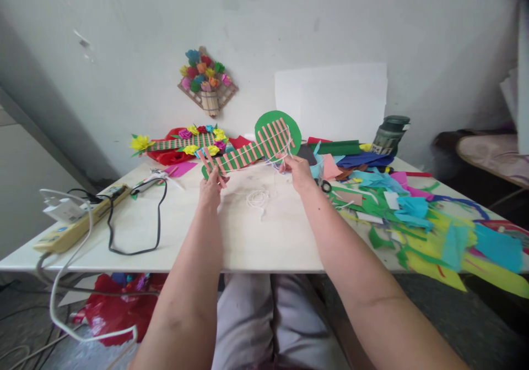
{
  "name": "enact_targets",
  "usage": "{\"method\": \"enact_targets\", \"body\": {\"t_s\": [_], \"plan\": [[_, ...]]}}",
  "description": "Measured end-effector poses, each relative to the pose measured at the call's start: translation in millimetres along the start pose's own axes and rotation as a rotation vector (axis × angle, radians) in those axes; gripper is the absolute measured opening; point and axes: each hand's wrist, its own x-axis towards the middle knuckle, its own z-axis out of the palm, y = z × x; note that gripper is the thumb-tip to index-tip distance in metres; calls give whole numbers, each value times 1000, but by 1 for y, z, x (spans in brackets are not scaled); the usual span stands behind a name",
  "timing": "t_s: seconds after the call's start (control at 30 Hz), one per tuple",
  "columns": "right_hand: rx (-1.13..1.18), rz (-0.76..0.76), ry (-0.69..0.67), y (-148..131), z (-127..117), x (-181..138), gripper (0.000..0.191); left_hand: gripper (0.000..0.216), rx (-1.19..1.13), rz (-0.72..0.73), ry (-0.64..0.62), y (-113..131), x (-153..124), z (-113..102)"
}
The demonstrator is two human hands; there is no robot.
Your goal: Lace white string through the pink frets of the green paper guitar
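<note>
A guitar-shaped craft is held up slantwise above the table, its narrow end to the left. It has a green backing with a round body and a row of pale wooden sticks laid across it. White string runs lengthwise over the sticks. Closed around the narrow end is my left hand, thumb on the front. My right hand pinches white string at the lower edge of the round body; its fingertips are partly hidden. Loose white string lies coiled on the table below.
Behind lies a flower-trimmed craft. Coloured paper scraps, black-handled scissors and a dark green jar are at right. A power strip with cables and a glue gun are at left. The table ends before my lap.
</note>
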Motion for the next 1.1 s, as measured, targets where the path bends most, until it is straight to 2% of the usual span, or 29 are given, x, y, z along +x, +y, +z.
{"method": "enact_targets", "body": {"t_s": [0.07,0.13,0.3,0.37,0.43,0.5,0.57,0.6,0.63,0.7,0.8,0.9,1.0,1.1], "plan": [[90,74,-35,-7,-8,1,28,33,-11,23,9,2,0,0],[117,116,41,-11,-18,4,25,33,-11,43,22,3,0,-1],[51,206,365,-7,-49,16,25,34,-19,96,16,6,0,-2],[-20,243,588,-1,-60,20,17,35,-15,99,18,7,0,-2],[-203,181,757,4,-69,23,14,35,-9,95,23,7,0,-2],[-458,-2,842,6,-71,23,19,36,-7,90,24,7,0,-2],[-602,-138,845,5,-66,19,27,36,-2,80,19,7,0,-2],[-685,-212,803,5,-60,16,27,35,0,75,12,7,0,-1],[-755,-264,694,4,-53,13,24,35,0,72,3,7,-1,-1],[-780,-250,442,7,-36,7,22,35,-7,69,-21,8,-2,0],[-702,-130,225,18,-10,1,16,35,-13,68,-49,8,-5,2],[-528,86,195,31,4,0,10,34,6,57,-68,10,-6,4],[-278,292,278,35,7,2,10,35,8,60,-87,10,-6,5],[-65,329,360,31,4,4,21,35,-1,66,-96,9,-5,5]]}}
